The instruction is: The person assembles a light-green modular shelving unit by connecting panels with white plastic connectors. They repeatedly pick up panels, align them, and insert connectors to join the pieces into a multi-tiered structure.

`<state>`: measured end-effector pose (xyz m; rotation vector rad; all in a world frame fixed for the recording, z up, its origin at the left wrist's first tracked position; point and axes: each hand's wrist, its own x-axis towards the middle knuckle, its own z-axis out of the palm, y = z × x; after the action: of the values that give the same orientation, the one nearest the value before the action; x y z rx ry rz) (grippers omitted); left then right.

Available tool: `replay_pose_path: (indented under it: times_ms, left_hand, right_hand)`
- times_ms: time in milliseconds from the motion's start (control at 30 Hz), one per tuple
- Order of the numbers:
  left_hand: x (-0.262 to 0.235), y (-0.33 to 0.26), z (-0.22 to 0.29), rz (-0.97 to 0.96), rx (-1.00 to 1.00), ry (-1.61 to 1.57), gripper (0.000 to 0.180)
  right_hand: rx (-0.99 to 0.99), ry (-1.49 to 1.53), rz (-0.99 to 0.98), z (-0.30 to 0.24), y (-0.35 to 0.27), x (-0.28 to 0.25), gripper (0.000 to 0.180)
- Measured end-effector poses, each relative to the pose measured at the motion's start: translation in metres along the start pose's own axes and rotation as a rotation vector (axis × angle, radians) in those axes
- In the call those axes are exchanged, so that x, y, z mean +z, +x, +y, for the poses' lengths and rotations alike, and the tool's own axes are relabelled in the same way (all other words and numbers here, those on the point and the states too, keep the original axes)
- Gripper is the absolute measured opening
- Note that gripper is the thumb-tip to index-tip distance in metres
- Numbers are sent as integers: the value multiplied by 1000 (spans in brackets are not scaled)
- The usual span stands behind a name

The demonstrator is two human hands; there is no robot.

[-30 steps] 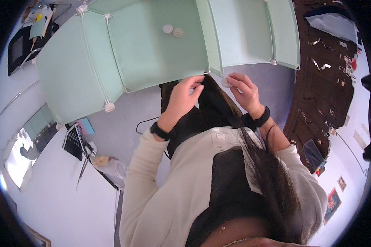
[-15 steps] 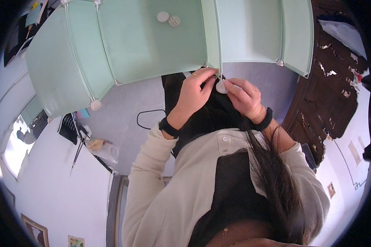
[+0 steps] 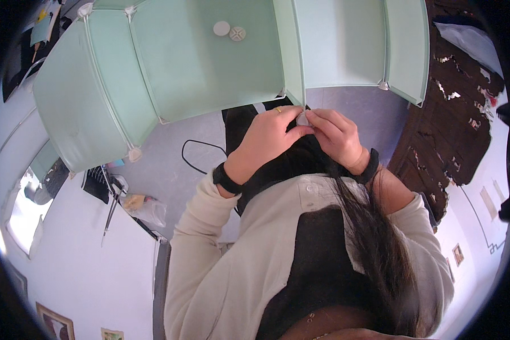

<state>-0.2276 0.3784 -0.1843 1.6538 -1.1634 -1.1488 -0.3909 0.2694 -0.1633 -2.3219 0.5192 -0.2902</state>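
A small round white plastic connector [image 3: 302,119] sits at the lower corner of an upright pale green panel [image 3: 292,62], mostly covered by fingers. My right hand [image 3: 339,137] pinches it from the right between thumb and fingers. From the left, my left hand [image 3: 271,135] closes on the same spot, its thumb against the connector and its fingers by the panel's edge. Two loose round white connectors, one smooth [image 3: 221,28] and one with a cross-ribbed face [image 3: 237,34], lie on the green panel surface [image 3: 204,68] further off.
The green panels form a row of open compartments, joined by white corner connectors such as one at the left [image 3: 135,153]. A dark brown piece of furniture [image 3: 453,130] stands at the right. At the left are a white surface [image 3: 90,243], a plastic bag [image 3: 147,211] and a black cable loop [image 3: 201,148].
My left hand has moved right and slightly down, bringing its thumb onto the connector. The connector is now more hidden between both hands. My right hand stays nearly in place.
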Motion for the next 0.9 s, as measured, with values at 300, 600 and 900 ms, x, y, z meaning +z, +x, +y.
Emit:
replay_pose_path:
  times_ms: [300,600,900]
  left_hand:
    - [-6,7,-4,-39,-68,-126,33]
    - [13,-13,20,348,175,108,63]
    - [56,26,17,518,393,606,50]
  right_hand:
    - [18,17,-39,5,0,4,36]
    - [160,299,-404,14,26,-57,48]
    - [121,378,400,114,254,-82,39]
